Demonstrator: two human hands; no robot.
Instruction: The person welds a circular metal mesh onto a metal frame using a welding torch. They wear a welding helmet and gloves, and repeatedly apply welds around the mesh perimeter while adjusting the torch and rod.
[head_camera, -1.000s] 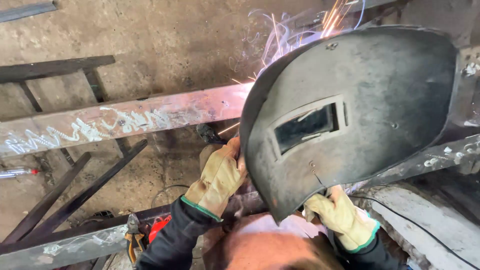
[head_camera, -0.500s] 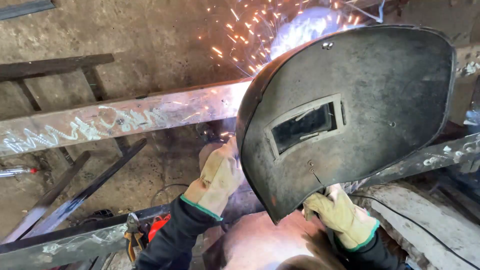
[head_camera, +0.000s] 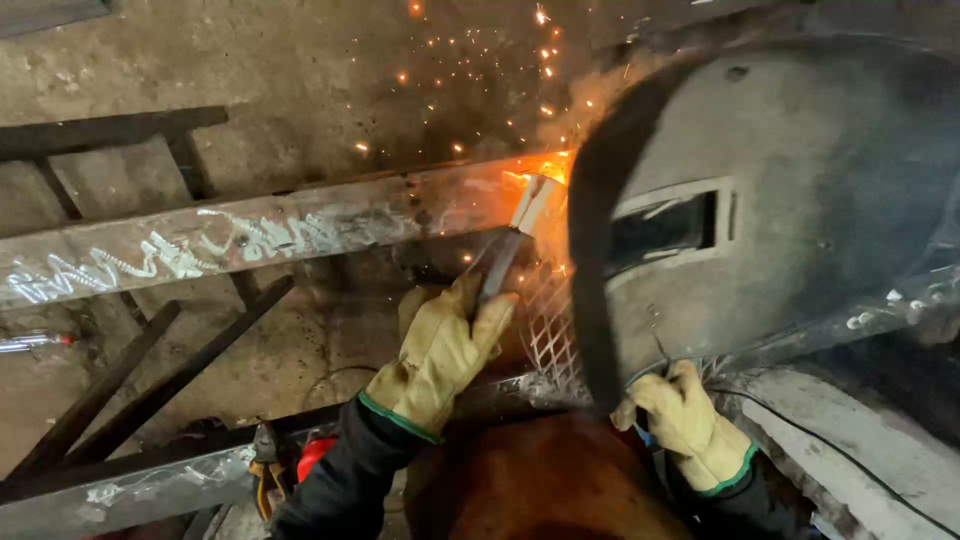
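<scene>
My left hand (head_camera: 440, 350), in a tan leather glove, grips a welding electrode holder (head_camera: 500, 262). Its tip meets the long pale steel beam (head_camera: 250, 235), where an orange arc glow (head_camera: 540, 170) throws sparks upward. My right hand (head_camera: 685, 425), gloved the same, holds the handle under a dark hand-held welding shield (head_camera: 800, 230) with a small rectangular window. The shield stands upright just right of the arc and hides the beam's right part. A piece of expanded metal mesh (head_camera: 545, 330) shows between the hands.
A second steel beam (head_camera: 130, 490) runs along the lower left, with pliers (head_camera: 265, 470) and a red-handled tool beside it. Dark steel bars (head_camera: 150, 380) lie slanted on the concrete floor, and a dark frame (head_camera: 110, 130) lies at upper left. A thin cable (head_camera: 850, 440) crosses a pale plank at right.
The shield has shifted right, uncovering the electrode holder and the arc. My left hand has risen toward the beam. The scene is darker, with an orange glow at the weld.
</scene>
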